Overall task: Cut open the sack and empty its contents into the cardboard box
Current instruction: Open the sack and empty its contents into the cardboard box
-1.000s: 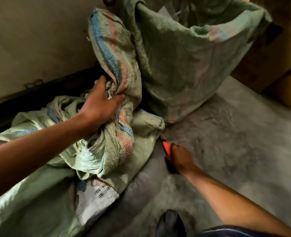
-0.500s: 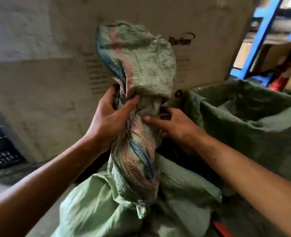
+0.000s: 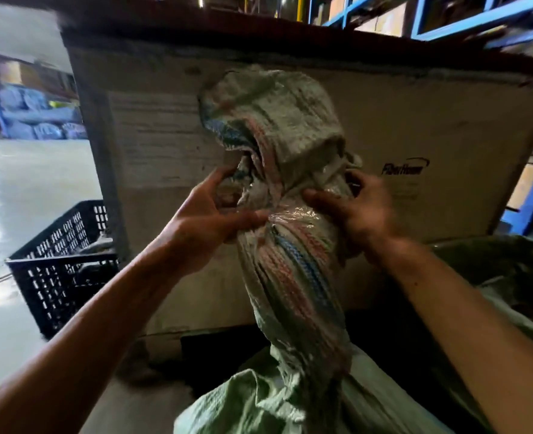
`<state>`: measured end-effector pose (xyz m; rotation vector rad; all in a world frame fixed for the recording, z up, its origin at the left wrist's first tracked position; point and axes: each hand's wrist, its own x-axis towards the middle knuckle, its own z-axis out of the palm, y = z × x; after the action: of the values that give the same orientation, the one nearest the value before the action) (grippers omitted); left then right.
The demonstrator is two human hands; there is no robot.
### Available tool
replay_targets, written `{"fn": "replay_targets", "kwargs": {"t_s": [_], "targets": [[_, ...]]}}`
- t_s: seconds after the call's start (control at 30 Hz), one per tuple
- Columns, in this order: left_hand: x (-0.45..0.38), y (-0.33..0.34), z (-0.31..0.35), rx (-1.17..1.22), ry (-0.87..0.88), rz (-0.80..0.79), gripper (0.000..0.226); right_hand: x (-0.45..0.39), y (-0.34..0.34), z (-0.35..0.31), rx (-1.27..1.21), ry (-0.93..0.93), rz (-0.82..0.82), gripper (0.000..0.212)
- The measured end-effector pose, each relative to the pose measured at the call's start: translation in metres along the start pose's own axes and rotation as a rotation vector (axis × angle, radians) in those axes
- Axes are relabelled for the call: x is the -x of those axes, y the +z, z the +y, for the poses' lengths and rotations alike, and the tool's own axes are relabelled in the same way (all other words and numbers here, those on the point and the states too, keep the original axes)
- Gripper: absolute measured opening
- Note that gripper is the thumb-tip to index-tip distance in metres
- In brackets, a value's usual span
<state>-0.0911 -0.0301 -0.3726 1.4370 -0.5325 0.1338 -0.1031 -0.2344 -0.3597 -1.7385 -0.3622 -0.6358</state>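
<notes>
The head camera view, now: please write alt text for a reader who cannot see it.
Two bare hands, the left hand and the right hand, grip the twisted, tape-wrapped neck of a green woven sack held upright in front of a large cardboard box. A black plastic crate stands on the floor to the left, and blue shelving rises behind.

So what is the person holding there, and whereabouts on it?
Both hands grip the green woven sack at its twisted, tape-wrapped neck: the left hand from the left, the right hand from the right, just below the bunched top.
</notes>
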Motion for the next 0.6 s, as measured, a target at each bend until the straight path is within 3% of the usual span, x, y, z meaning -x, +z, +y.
{"fn": "replay_targets", "kwargs": {"t_s": [0.17, 0.27, 0.33, 0.43, 0.5, 0.6], "targets": [[-0.005, 0.007, -0.001, -0.064, 0.004, 0.098, 0.059, 0.000, 0.008, 0.003, 0.074, -0.051, 0.037, 0.037], [-0.006, -0.001, -0.009, -0.121, 0.021, 0.193, 0.074, 0.001, 0.011, 0.005, 0.057, -0.026, 0.080, 0.037], [-0.006, -0.010, -0.009, -0.060, 0.011, 0.296, 0.077, 0.004, 0.008, 0.004, 0.071, 0.055, 0.040, 0.035], [-0.010, -0.011, 0.003, 0.046, 0.066, 0.411, 0.064, 0.004, 0.006, 0.000, -0.013, 0.107, -0.077, 0.023], [-0.010, -0.003, 0.005, 0.069, 0.021, 0.357, 0.059, -0.005, 0.005, -0.006, -0.031, 0.058, 0.043, 0.015], [-0.004, 0.011, -0.012, -0.165, -0.248, 0.076, 0.053, -0.017, -0.005, -0.013, 0.031, -0.070, 0.305, 0.016]]}}
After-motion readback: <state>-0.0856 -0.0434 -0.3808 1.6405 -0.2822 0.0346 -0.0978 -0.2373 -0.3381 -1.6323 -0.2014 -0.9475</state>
